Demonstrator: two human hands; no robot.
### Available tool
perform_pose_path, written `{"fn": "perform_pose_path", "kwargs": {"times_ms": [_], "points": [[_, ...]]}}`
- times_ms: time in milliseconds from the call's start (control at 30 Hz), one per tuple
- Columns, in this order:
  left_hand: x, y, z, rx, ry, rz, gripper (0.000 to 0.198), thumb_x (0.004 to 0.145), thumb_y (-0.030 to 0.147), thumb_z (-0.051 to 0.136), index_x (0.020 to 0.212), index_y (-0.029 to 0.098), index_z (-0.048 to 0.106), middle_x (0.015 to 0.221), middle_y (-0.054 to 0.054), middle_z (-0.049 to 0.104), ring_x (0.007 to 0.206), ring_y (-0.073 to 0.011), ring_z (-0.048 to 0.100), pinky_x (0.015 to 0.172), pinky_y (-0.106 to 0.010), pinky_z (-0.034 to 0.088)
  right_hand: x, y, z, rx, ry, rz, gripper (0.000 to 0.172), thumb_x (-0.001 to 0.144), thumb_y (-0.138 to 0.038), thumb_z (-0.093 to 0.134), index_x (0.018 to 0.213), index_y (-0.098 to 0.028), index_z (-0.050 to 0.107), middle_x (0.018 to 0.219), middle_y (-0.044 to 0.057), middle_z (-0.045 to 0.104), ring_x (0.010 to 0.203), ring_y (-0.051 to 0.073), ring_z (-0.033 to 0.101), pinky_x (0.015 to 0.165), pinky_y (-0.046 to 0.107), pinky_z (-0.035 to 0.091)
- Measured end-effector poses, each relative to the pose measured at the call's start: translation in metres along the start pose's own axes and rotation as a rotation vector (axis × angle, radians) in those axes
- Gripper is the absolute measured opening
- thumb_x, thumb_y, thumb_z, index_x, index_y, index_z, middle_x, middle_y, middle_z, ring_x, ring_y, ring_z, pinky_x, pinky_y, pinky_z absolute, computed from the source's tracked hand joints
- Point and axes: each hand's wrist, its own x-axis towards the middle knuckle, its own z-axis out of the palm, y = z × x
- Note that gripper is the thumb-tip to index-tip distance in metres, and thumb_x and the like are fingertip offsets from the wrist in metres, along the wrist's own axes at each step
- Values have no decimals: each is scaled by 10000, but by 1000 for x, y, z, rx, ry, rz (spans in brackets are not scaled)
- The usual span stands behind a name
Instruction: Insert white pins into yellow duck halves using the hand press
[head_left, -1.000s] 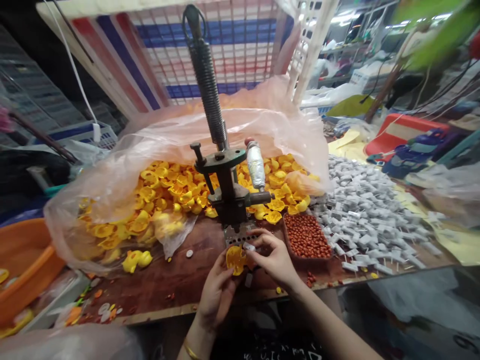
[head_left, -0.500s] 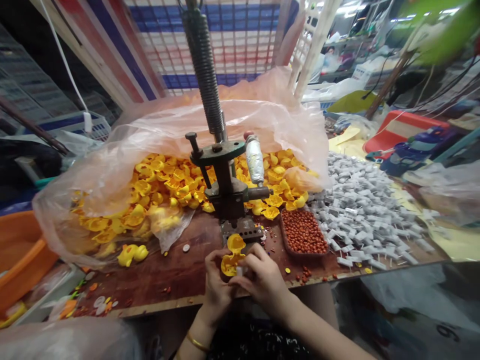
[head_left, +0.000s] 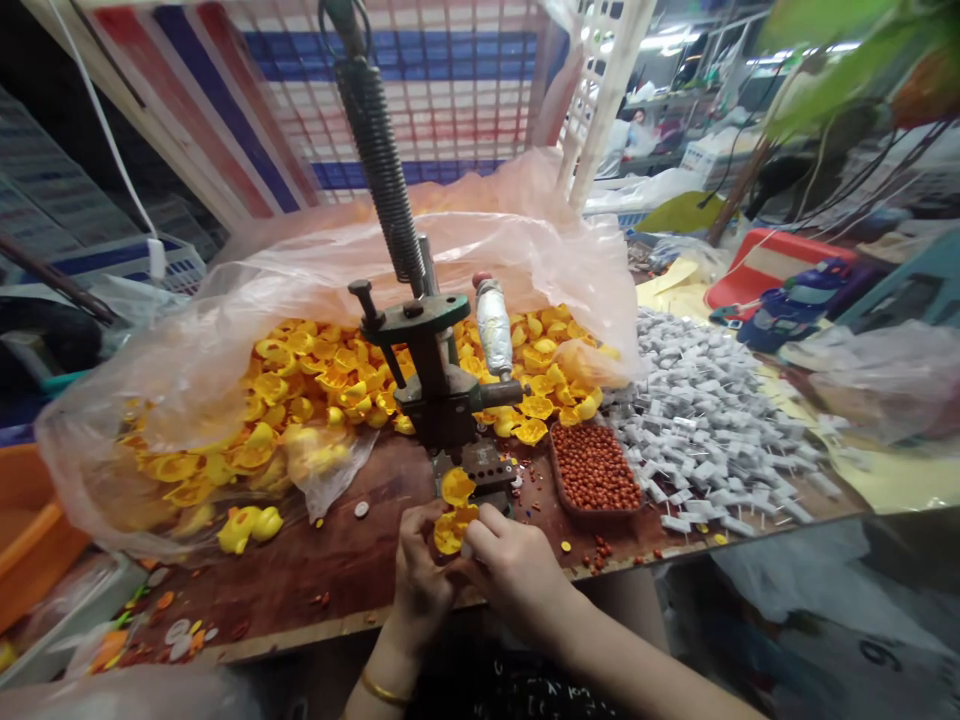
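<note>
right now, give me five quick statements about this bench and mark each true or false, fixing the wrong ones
1. The left hand holds yellow shell parts in front of the metal press. True.
2. The right hand grips the press's silvery handle. False: it is down at the shell parts, beside the left hand.
3. The grey pieces are heaped to the right of the red-brown beads. True.
4. The red-brown beads sit left of the press. False: they sit to its right.
5. A yellow duck-shaped piece lies left of both hands. True.
</note>
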Motion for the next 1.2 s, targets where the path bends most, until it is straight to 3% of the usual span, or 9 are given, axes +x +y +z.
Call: {"fn": "perform_pose_path", "kwargs": {"times_ms": [100, 300, 367, 467, 533, 667, 867, 1000, 1200], "points": [[-1, -1, 0, 46, -33, -22, 496, 726, 397, 724, 1119, 221, 478, 988, -65, 592, 852, -222, 639, 701, -348, 540, 4, -4, -6, -2, -130, 31, 48, 840, -172, 606, 885, -167, 590, 872, 45, 624, 664, 155, 616, 531, 237, 376], [3, -3, -2, 76, -145, 43, 448, 711, 230, 712, 1146, 256, 611, 1039, -97, 618, 946, -259, 605, 827, -379, 502, 7, -6, -23, 265, -252, -6, 221, 779, -88, 566, 985, -162, 600, 969, 62, 659, 787, 174, 640, 647, 237, 453], [9, -1, -5, 54, -155, -34, 348, 755, 239, 668, 1102, 263, 667, 1085, -103, 594, 1008, -261, 589, 866, -377, 491, 7, 16, -30, 341, -154, 4, 218, 784, -84, 550, 961, -195, 615, 936, 29, 665, 822, 157, 628, 696, 222, 456], [16, 1, -10, 32, -45, -224, 229, 777, 283, 652, 993, 255, 724, 1123, -86, 538, 1091, -248, 551, 934, -367, 462, 9, 71, -38, 79, 11, 331, 210, 814, -60, 485, 882, -173, 648, 923, 74, 648, 860, 175, 601, 748, 254, 446], [19, 2, -12, 8, 15, -362, 260, 726, 346, 707, 964, 245, 742, 1126, -72, 521, 1105, -243, 539, 926, -340, 467, 10, 108, -40, -145, -43, 521, 181, 836, -92, 490, 824, -145, 662, 962, 124, 633, 911, 208, 586, 778, 283, 439], [24, 6, -10, -252, 66, -687, 384, 583, 375, 821, 918, 199, 756, 1034, -58, 634, 1006, -219, 604, 857, -286, 503, 13, 141, -34, -287, -267, 522, 191, 862, -114, 484, 835, -129, 673, 987, 144, 642, 965, 225, 590, 812, 286, 425], [33, 13, -20, -687, 204, -1121, 331, 538, 226, 857, 818, 92, 743, 855, -101, 737, 736, -191, 689, 624, -235, 551, 16, 140, -40, -299, -326, 458, 241, 855, -50, 436, 892, -93, 670, 967, 175, 671, 926, 240, 627, 750, 289, 427], [32, 19, -22, -774, 249, -1098, 286, 572, 204, 843, 813, 87, 744, 867, -97, 742, 720, -181, 694, 618, -232, 557, 20, 133, -47, -163, -202, 448, 181, 838, -91, 484, 869, -109, 661, 886, 137, 692, 831, 215, 644, 728, 282, 438], [28, 27, -4, -807, 236, -1005, 336, 582, 320, 851, 820, 106, 748, 857, -80, 740, 797, -199, 687, 775, -314, 559, 24, 54, -4, 696, 131, 186, 148, 808, -151, 549, 844, -163, 692, 846, 49, 695, 795, 153, 643, 728, 256, 495]]}}
